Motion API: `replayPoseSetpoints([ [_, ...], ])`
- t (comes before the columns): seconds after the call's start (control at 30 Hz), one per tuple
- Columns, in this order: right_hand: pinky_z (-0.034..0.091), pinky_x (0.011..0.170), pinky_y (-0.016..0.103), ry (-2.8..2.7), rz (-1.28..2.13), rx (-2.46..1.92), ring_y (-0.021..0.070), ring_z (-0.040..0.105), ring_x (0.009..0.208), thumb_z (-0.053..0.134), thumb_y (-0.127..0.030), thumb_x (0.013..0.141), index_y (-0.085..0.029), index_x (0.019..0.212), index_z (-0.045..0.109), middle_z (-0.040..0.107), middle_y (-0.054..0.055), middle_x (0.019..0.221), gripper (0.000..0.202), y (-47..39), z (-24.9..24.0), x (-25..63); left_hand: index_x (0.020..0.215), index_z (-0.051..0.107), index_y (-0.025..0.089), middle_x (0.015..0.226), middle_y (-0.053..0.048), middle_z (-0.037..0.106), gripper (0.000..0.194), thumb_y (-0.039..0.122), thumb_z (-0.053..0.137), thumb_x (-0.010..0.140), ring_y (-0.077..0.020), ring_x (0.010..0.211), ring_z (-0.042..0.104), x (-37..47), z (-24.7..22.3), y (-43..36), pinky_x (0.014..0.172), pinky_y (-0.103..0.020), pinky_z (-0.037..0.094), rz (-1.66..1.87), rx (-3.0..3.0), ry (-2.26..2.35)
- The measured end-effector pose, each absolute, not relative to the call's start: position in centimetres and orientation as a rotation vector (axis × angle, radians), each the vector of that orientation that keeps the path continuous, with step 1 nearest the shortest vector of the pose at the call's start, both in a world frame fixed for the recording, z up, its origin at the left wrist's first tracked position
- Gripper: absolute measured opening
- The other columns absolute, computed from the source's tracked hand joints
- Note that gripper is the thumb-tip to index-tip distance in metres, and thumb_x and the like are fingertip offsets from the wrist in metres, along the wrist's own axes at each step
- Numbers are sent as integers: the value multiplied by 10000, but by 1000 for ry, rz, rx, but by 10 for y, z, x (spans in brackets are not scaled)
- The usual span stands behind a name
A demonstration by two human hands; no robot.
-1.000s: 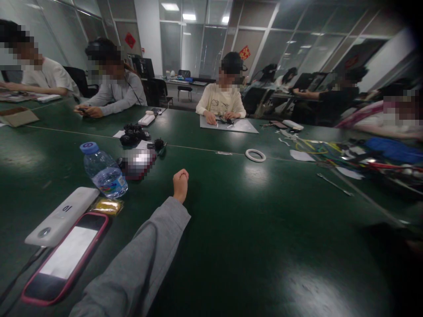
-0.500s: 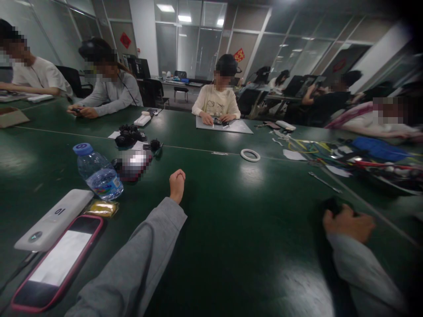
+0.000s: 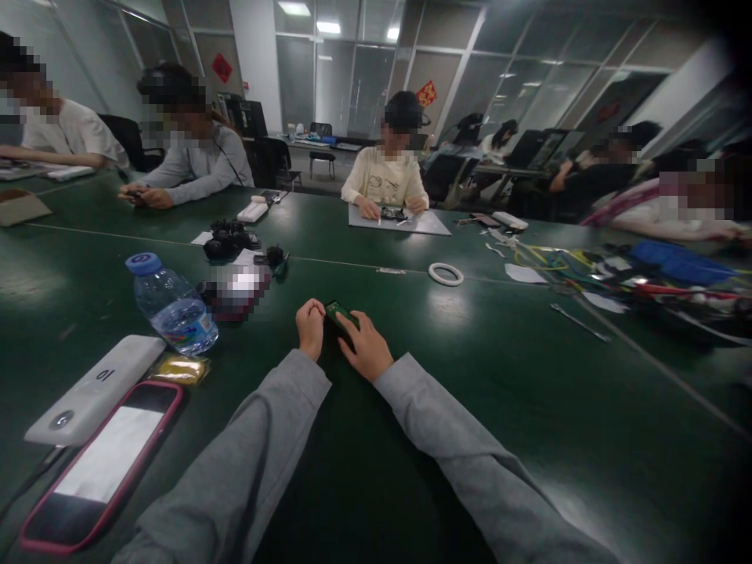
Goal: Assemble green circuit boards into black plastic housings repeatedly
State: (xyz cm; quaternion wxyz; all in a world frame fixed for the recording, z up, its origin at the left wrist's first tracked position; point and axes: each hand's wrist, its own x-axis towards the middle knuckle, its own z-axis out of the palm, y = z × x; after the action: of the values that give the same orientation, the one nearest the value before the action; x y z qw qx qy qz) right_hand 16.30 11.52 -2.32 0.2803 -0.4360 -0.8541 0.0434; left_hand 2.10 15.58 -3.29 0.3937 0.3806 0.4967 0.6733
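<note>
A small dark device with a green face is at the middle of the dark green table. My right hand grips it from the right, fingers lying over its face. Just to its left is my left hand, its fingers curled closed near the device's upper left edge. Whether those fingers hold anything small is hidden. Both forearms wear grey sleeves and reach in from the bottom.
On the left are a water bottle, a white power bank, a phone and a yellow packet. Ahead lies a white tape roll. A wrench and tangled cables are right. People sit around the table.
My right hand has moved in from the far right to the middle, bringing the dark device beside my left hand. My left hand has stayed nearly in place, still closed.
</note>
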Motion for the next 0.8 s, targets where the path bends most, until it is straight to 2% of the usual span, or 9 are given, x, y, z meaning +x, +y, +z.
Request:
replayPoseSetpoints([
  [0.1,414,977,474,-2050,486,-1119,278,458,1122,562,-309,843,-243,1313,487,465,116,1213,481,117,-22,167,576,433,176,504,41,355,155,87,380,692,-91,473,345,21,-34,156,474,-218,248,1762,985,1268],
  [0.17,412,991,458,-1655,894,-1065,254,487,1105,573,-337,835,-224,1226,549,520,97,1161,408,125,-22,173,644,489,175,595,21,457,150,124,401,754,-99,561,443,22,-32,155,538,-221,332,1776,1001,1288],
  [0.23,472,935,407,-1146,1365,-961,226,537,1045,547,-358,850,-179,1134,576,564,102,1106,338,134,-20,180,831,566,179,859,-23,577,114,215,459,819,-124,810,543,23,-28,154,715,-247,410,1768,1069,1281],
  [0.3,536,815,338,-684,1731,-806,203,582,961,508,-353,871,-141,1079,569,589,125,1063,304,139,-17,184,1068,544,196,1145,-66,555,275,340,530,834,-162,1064,515,25,-22,153,898,-292,387,1653,1163,1205],
  [0.33,551,759,308,-515,1849,-731,195,595,925,496,-342,879,-126,1069,562,597,137,1048,296,139,-15,186,1150,506,197,1201,-84,539,376,392,548,831,-178,1109,505,26,-19,153,941,-316,370,1554,1177,1147],
  [0.4,562,676,272,-303,1968,-637,188,612,867,484,-316,889,-108,1071,553,609,151,1015,285,138,-11,186,1232,447,181,1181,-110,566,514,457,565,815,-199,1084,539,26,-16,152,958,-357,371,1384,1150,1045],
  [0.47,567,639,269,-219,2009,-619,192,620,831,470,-299,901,-101,1074,552,620,147,966,276,135,-8,185,1228,452,152,1112,-118,604,566,469,605,784,-206,1024,575,26,-14,153,947,-375,387,1293,1128,988],
  [0.63,564,613,262,-176,1968,-703,188,628,770,463,-276,916,-114,997,572,627,94,830,211,133,-7,182,1215,452,145,1053,-108,633,669,352,758,657,-205,991,593,27,-17,153,930,-381,416,1223,1139,896],
  [0.8,562,735,287,-270,2000,-684,186,627,862,467,-311,924,-106,1021,585,635,100,903,256,134,-10,179,1208,461,136,1003,-99,647,669,360,759,653,-200,951,606,25,-17,155,895,-369,435,1251,1119,944],
])
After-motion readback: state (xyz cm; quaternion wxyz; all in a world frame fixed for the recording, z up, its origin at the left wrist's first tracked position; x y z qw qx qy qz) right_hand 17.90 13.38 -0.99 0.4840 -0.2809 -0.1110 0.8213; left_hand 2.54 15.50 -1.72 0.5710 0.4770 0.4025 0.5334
